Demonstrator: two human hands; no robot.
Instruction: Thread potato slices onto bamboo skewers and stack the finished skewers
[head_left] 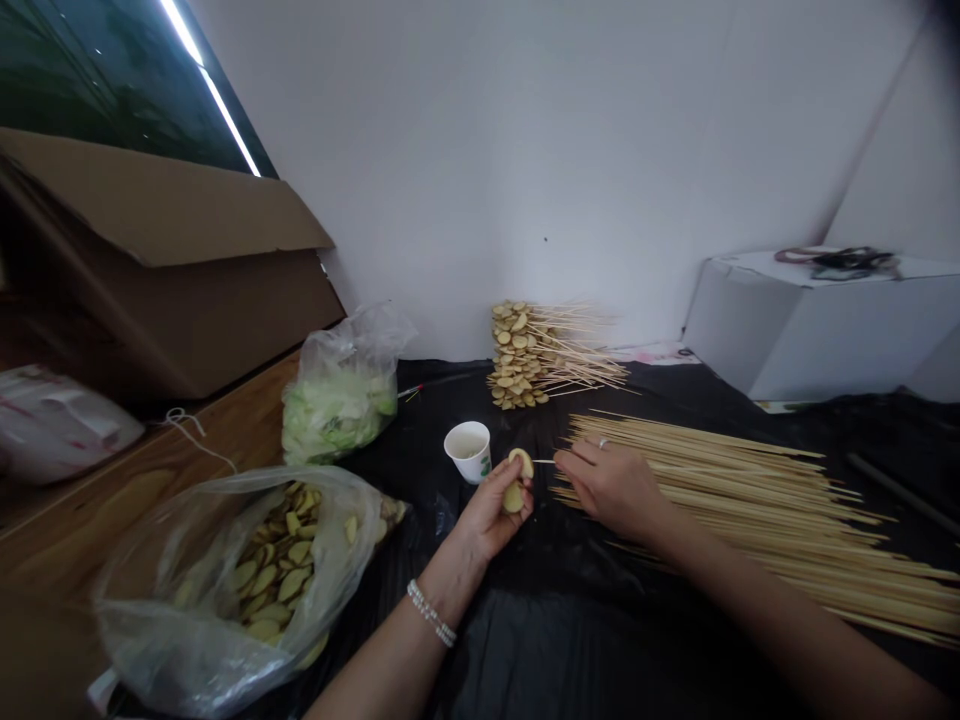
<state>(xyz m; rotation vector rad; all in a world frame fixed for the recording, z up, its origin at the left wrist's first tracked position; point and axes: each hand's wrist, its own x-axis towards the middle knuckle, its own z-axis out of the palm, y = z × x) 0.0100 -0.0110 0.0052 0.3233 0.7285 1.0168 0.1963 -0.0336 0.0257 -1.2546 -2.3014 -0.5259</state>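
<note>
Yellow slices (513, 498) in left fingers (511, 471)

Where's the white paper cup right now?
In the head view, the white paper cup stands near the middle on the black sheet, just beyond the left hand and right of the bag of green vegetables.

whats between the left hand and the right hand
In the head view, a thin pale skewer bridges the gap from the right hand to the upper potato slice in the left hand; below it, black sheeting shows.
</note>
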